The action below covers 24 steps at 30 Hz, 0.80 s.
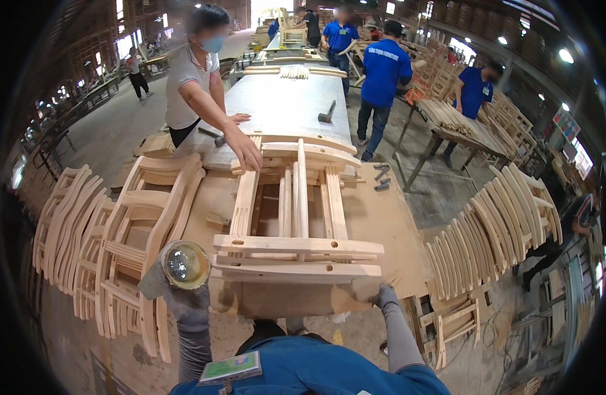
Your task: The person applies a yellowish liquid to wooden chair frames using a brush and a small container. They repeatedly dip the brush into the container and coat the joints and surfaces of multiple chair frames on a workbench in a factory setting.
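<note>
My left hand [194, 299], in a grey glove, is wrapped round a clear round cup [186, 264] with glossy yellowish contents, held at the table's left front edge. My right hand [384, 297], also gloved, is closed at the front right edge of the cardboard-covered table [392, 230]. Thin pale streaks show by its fingertips; what it holds, if anything, I cannot make out. Between my hands lies a stack of pale wooden chair frames [296, 247], slotted and drilled with holes. Across the table, a co-worker's hand [244, 151] reaches onto the far left of the stack.
Curved wooden frames [142, 243] lean in rows at the left. More curved parts [497, 224] stand at the right. A mallet [327, 112] lies on the far white table [283, 99]. Small dark tools [381, 176] lie at the far right corner. Several people work beyond.
</note>
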{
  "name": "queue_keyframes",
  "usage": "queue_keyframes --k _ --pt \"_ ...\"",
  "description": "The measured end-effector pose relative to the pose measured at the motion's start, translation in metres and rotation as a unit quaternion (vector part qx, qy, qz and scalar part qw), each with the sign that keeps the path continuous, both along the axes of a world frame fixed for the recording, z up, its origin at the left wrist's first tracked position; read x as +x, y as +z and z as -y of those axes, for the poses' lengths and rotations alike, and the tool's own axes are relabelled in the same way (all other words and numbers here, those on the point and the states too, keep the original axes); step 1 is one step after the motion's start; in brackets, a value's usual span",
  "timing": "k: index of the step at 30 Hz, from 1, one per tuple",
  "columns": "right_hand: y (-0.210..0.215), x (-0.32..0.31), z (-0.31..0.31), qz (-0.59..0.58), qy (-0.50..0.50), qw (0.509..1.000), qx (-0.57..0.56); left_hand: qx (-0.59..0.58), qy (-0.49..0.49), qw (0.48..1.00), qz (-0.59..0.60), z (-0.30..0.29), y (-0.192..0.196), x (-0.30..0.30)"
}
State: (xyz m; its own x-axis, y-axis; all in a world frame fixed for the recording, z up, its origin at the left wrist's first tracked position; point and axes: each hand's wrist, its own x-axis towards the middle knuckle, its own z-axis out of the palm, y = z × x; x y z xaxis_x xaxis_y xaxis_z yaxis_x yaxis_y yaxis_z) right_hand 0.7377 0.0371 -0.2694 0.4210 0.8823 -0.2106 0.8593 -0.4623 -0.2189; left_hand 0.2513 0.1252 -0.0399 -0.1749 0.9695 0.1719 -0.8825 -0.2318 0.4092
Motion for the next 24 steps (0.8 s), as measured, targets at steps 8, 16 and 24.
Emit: queue_keyframes --k 8,16,24 --pt "0.030 0.014 0.031 -0.044 -0.181 0.933 0.307 -0.013 0.012 1.000 0.019 0.007 0.013 -0.018" --pt "0.185 -0.007 0.024 -0.220 -0.146 0.779 0.568 -0.025 0.018 0.999 0.030 0.009 0.022 0.005" --pt "0.283 -0.136 0.016 -0.542 -0.076 0.671 0.501 0.055 0.069 0.867 -0.490 0.020 0.006 0.068"
